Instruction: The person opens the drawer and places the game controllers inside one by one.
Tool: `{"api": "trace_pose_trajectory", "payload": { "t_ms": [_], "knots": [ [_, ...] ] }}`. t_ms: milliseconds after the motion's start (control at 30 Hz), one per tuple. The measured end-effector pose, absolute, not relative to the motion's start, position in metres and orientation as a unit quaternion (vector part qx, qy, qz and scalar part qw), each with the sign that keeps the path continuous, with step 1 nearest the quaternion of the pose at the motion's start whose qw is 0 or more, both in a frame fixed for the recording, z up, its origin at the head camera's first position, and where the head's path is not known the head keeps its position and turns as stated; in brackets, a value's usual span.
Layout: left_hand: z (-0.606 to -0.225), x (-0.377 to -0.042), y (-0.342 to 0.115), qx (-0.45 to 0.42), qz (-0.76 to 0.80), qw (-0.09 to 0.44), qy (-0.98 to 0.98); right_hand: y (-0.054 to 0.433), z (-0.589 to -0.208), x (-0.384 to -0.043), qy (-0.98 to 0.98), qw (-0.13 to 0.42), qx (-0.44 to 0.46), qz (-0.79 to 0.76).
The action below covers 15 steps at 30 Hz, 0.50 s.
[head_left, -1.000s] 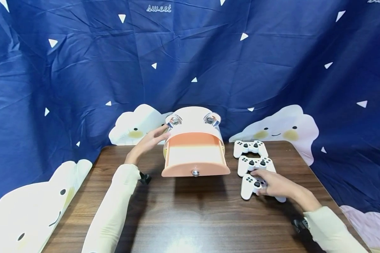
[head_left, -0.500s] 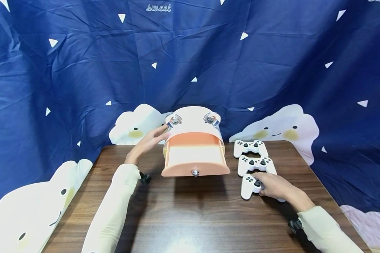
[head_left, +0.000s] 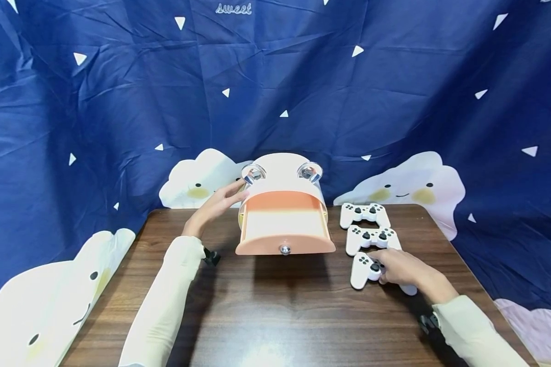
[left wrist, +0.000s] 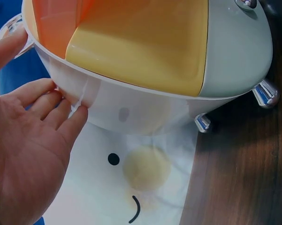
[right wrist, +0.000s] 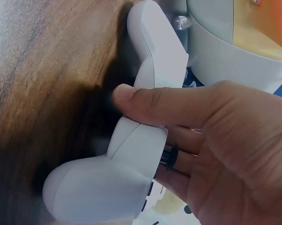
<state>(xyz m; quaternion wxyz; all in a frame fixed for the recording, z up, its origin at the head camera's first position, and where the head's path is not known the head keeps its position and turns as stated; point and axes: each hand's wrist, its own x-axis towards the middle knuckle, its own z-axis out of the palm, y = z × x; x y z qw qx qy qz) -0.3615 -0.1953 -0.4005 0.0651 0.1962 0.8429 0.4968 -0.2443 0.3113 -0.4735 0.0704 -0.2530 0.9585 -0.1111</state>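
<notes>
A white rounded drawer cabinet (head_left: 281,173) stands at the table's back, its top peach drawer (head_left: 257,247) pulled out. My left hand (head_left: 213,208) is at the cabinet's left side. In the left wrist view, the fingertips of the left hand (left wrist: 33,126) touch the white wall (left wrist: 131,107), the thumb near the top rim. My right hand (head_left: 403,269) grips the nearest white game controller (head_left: 360,274) by its middle. The right wrist view shows the thumb across the controller (right wrist: 96,187) and the fingers on its stick side, partly hidden.
Two more white game controllers lie behind the gripped one, a middle one (head_left: 354,243) close to it and a far one (head_left: 345,218). A dark wooden table (head_left: 257,306) lies below. A blue curtain (head_left: 156,92) with clouds hangs behind.
My right hand has shifted slightly left, its fingers closing round the nearest controller. The left hand has kept its place on the cabinet. The head view has shifted slightly.
</notes>
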Motion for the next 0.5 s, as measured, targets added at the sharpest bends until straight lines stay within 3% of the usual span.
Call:
{"api": "trace_pose_trajectory", "payload": {
  "t_ms": [500],
  "knots": [
    [-0.4025,-0.3623,-0.1962,0.201,0.494,0.060,0.843,0.3121,-0.4706,-0.2462,0.961,0.045,-0.256,-0.093]
  ]
}}
